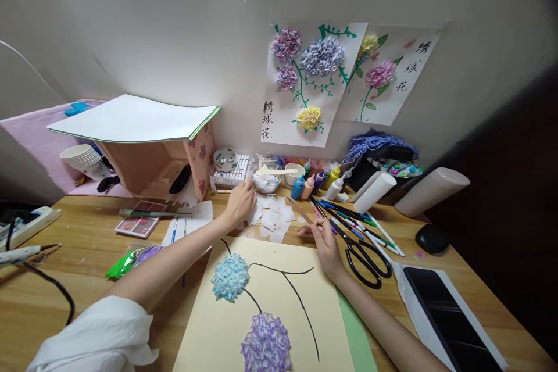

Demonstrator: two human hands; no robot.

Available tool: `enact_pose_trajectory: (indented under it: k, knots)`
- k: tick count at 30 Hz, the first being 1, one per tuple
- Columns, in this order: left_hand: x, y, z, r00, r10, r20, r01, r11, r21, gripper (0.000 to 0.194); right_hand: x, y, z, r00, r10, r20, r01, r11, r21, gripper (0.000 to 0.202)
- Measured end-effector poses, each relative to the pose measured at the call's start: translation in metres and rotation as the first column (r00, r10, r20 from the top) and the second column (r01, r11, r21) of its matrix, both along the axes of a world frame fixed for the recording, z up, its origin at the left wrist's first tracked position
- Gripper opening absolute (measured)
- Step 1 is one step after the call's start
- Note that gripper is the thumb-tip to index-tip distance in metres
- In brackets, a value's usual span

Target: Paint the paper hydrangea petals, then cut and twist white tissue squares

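Observation:
My left hand [242, 202] reaches to the left side of a clear bowl [267, 185] with white stuff in it. Its fingers are curled together at the rim, and what they hold, if anything, is hidden. A thin wooden stick [301, 211] is pinched in my right hand [326, 244], above the far right corner of the cream paper [300, 308]. On this sheet are a blue ruffled flower [231, 277], a purple one [266, 344] and black stem lines. Torn white paper pieces [274, 218] lie between my hands.
Black-handled scissors [364, 258] and several pens [375, 232] lie right of my right hand. Paint bottles [298, 187] stand behind, near a white cup [294, 174]. At left are a pink box [201, 157] and a green packet [121, 265]. Flower pictures [300, 99] hang on the wall.

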State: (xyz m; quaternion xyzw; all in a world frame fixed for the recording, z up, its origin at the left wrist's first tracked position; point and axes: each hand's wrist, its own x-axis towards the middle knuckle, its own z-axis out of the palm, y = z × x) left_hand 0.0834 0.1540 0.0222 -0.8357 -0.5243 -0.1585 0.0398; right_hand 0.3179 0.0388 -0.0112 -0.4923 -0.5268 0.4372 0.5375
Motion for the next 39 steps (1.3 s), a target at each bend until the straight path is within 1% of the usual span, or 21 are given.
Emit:
enact_pose_trajectory:
  k: [5, 9, 14, 17, 19, 22, 25, 27, 28, 29, 31, 32, 33, 34, 37, 39]
  knots:
    - [-0.001, 0.008, -0.001, 1.0, -0.018, 0.019, 0.019, 1.0, -0.018, 0.031, 0.001, -0.001, 0.0, 1.0, 0.009, -0.019, -0.009, 1.0, -0.007, 0.018]
    - [-0.004, 0.011, -0.001, 0.997, -0.037, 0.073, 0.04, 0.999, -0.036, 0.03, 0.0, -0.001, 0.002, 1.0, 0.004, -0.03, -0.004, 1.0, 0.007, 0.018]
    - [-0.008, 0.006, -0.003, 0.979, -0.043, 0.197, 0.057, 0.996, -0.069, 0.029, 0.0, 0.0, 0.002, 0.999, -0.004, -0.043, 0.006, 0.998, 0.056, 0.019]
    - [-0.009, 0.001, 0.001, 0.955, -0.03, 0.296, 0.062, 0.993, -0.097, 0.029, 0.0, 0.0, 0.003, 0.999, -0.007, -0.047, 0.01, 0.998, 0.065, 0.018]
    - [-0.009, -0.003, 0.006, 0.931, -0.014, 0.364, 0.066, 0.989, -0.133, 0.029, 0.001, 0.0, 0.003, 0.999, -0.014, -0.05, 0.017, 0.998, 0.062, 0.018]
    - [-0.009, -0.01, 0.013, 0.897, 0.027, 0.441, 0.081, 0.971, -0.225, 0.032, 0.003, -0.001, 0.002, 0.997, -0.033, -0.065, 0.036, 0.998, 0.053, 0.019]
    - [-0.01, -0.016, 0.012, 0.884, 0.086, 0.459, 0.077, 0.942, -0.326, 0.03, 0.006, 0.0, 0.0, 0.995, -0.062, -0.073, 0.064, 0.997, 0.031, 0.021]
    - [-0.014, -0.023, 0.008, 0.889, 0.154, 0.431, 0.02, 0.928, -0.373, 0.023, 0.008, 0.001, -0.002, 0.994, -0.079, -0.07, 0.081, 0.996, 0.023, 0.021]
    - [-0.016, -0.026, 0.006, 0.891, 0.198, 0.408, -0.028, 0.922, -0.386, 0.024, 0.009, 0.001, -0.003, 0.994, -0.084, -0.068, 0.086, 0.996, 0.023, 0.021]
    - [-0.019, -0.03, 0.003, 0.891, 0.245, 0.383, -0.084, 0.917, -0.391, 0.032, 0.011, 0.002, -0.004, 0.994, -0.087, -0.064, 0.088, 0.996, 0.024, 0.021]
    - [-0.024, -0.039, -0.002, 0.885, 0.322, 0.337, -0.181, 0.904, -0.388, 0.059, 0.013, 0.003, -0.005, 0.995, -0.088, -0.056, 0.089, 0.996, 0.023, 0.021]
    - [-0.026, -0.042, -0.004, 0.884, 0.342, 0.32, -0.206, 0.897, -0.391, 0.069, 0.014, 0.004, -0.005, 0.995, -0.089, -0.053, 0.09, 0.996, 0.021, 0.021]
    - [-0.028, -0.045, -0.006, 0.885, 0.35, 0.306, -0.215, 0.892, -0.399, 0.073, 0.015, 0.004, -0.005, 0.995, -0.09, -0.052, 0.091, 0.996, 0.019, 0.021]
    - [-0.03, -0.047, -0.007, 0.889, 0.349, 0.296, -0.212, 0.887, -0.41, 0.069, 0.015, 0.005, -0.005, 0.994, -0.092, -0.053, 0.093, 0.996, 0.016, 0.021]
    - [-0.032, -0.046, -0.009, 0.902, 0.324, 0.285, -0.175, 0.879, -0.445, 0.036, 0.016, 0.006, -0.006, 0.993, -0.096, -0.067, 0.097, 0.995, 0.007, 0.022]
    - [-0.031, -0.04, -0.006, 0.911, 0.302, 0.282, -0.151, 0.879, -0.453, 0.021, 0.016, 0.006, -0.006, 0.991, -0.101, -0.088, 0.102, 0.995, 0.001, 0.022]
